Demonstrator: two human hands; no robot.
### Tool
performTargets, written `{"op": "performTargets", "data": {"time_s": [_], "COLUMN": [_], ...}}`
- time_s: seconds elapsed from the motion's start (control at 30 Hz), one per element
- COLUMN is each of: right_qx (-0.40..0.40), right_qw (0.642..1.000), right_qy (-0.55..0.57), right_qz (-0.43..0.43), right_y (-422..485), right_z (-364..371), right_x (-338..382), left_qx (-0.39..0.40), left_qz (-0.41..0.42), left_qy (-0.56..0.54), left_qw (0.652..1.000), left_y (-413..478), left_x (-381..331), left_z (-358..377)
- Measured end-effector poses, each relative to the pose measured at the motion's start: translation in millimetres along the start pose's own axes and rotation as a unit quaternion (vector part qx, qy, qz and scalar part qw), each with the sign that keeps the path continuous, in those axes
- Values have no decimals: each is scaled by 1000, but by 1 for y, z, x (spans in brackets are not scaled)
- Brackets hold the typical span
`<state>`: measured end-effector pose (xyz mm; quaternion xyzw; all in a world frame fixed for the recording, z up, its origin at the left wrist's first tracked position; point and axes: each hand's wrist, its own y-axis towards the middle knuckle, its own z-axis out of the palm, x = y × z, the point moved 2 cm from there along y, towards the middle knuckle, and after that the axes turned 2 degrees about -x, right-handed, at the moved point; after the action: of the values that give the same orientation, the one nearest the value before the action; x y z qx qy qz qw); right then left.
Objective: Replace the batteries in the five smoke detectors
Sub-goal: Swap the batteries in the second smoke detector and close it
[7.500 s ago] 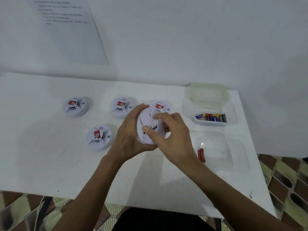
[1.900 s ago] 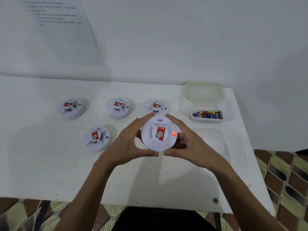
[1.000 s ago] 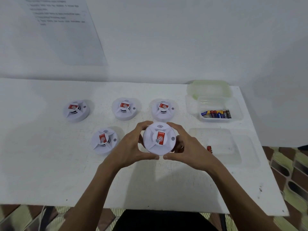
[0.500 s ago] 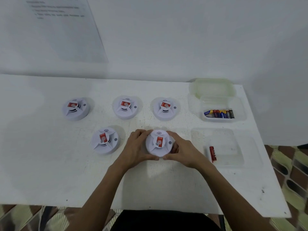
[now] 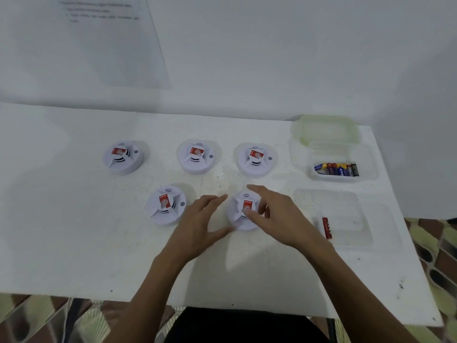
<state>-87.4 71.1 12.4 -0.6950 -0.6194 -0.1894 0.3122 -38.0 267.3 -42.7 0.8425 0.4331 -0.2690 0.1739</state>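
Left hand [image 5: 197, 225] slack, empty, beside nearest smoke detector [image 5: 238, 214]; right hand [image 5: 282, 216] alike, over it

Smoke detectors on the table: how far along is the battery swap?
Seemingly done: all five lie closed, label up, including the front-right detector. In hand: nothing gripped; the left hand and right hand are open beside it. Left: closed cases hide which batteries are new. A red battery lies in the near tray; mixed batteries sit in the far box.

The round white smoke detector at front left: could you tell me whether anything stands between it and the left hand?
Nothing visible does: only a strip of bare white table separates the left hand from that round white smoke detector.
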Motion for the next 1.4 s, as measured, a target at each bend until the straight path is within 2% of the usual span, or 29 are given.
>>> {"op": "performTargets", "data": {"time_s": [0.13, 0.23, 0.3, 0.43, 0.63, 0.77, 1.0, 1.07, 1.2, 1.3, 1.4], "right_qx": [-24, -4, 14, 53, 11, 1, -28, -58, -82, -74, -109], "right_qw": [996, 993, 992, 996, 997, 985, 927, 927, 956, 953, 955], "right_qy": [74, 109, 116, 76, 79, 170, 374, 369, 279, 293, 274], "right_qz": [-40, -41, -40, -7, 13, 38, 32, 31, 40, 36, 15], "right_y": [13, 31, 45, 70, 78, 69, 37, 28, 10, -5, -19], "right_z": [12, 40, 63, 106, 129, 120, 60, 44, 14, -8, -24], "right_x": [32, 49, 56, 60, 59, 62, 72, 68, 55, 47, 34], "left_qx": [-90, -117, -96, 14, 9, -9, -19, -35, -63, -69, -69], "left_qz": [36, -4, -50, -115, -47, -36, -5, 24, 59, 85, 99], "left_qy": [23, 63, 83, 67, 71, 52, -63, -112, -206, -228, -245], "left_qw": [995, 991, 991, 991, 996, 998, 998, 993, 975, 967, 962], "left_y": [-18, -25, -26, -20, -15, -14, -7, -2, 8, 16, 26], "left_x": [19, 49, 70, 99, 109, 101, 48, 29, -8, -34, -55], "left_z": [-43, -65, -73, -75, -68, -71, -80, -79, -76, -64, -48]}}
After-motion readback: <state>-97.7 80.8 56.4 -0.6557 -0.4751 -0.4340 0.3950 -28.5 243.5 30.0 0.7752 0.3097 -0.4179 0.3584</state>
